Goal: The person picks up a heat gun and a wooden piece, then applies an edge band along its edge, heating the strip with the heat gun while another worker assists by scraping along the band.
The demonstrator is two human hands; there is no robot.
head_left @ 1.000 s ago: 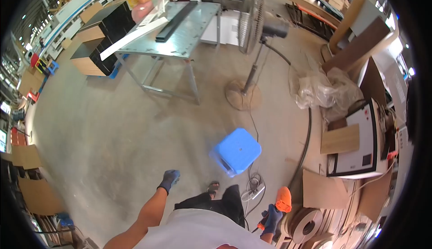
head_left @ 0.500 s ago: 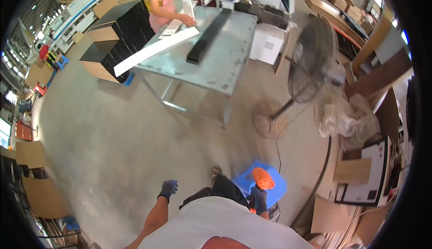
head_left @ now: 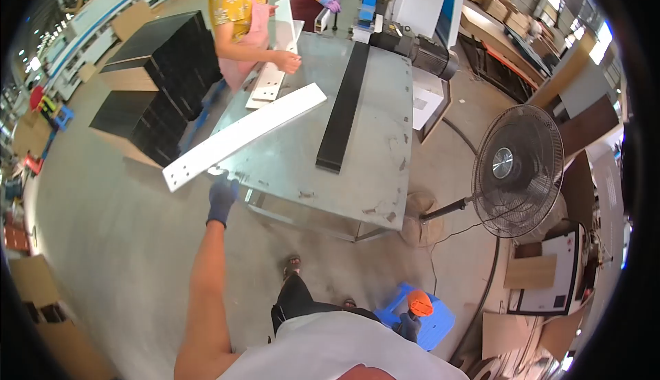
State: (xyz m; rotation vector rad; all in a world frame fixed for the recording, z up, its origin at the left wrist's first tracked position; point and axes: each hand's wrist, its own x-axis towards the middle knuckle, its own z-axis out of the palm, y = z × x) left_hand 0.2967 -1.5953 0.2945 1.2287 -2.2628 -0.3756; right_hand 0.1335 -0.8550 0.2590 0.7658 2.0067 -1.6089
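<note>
My right hand (head_left: 408, 326) grips an orange tool (head_left: 420, 304), seen against the blue stool (head_left: 438, 323). My left hand (head_left: 223, 200) is at the near corner of the counter (head_left: 377, 139), just beside the white board (head_left: 244, 136) that overhangs its edge; how wide its fingers stand I cannot tell

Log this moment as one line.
left hand: near long white board, contact unclear | right hand: holding rounded orange tool | long black board: on grey metal table
</note>
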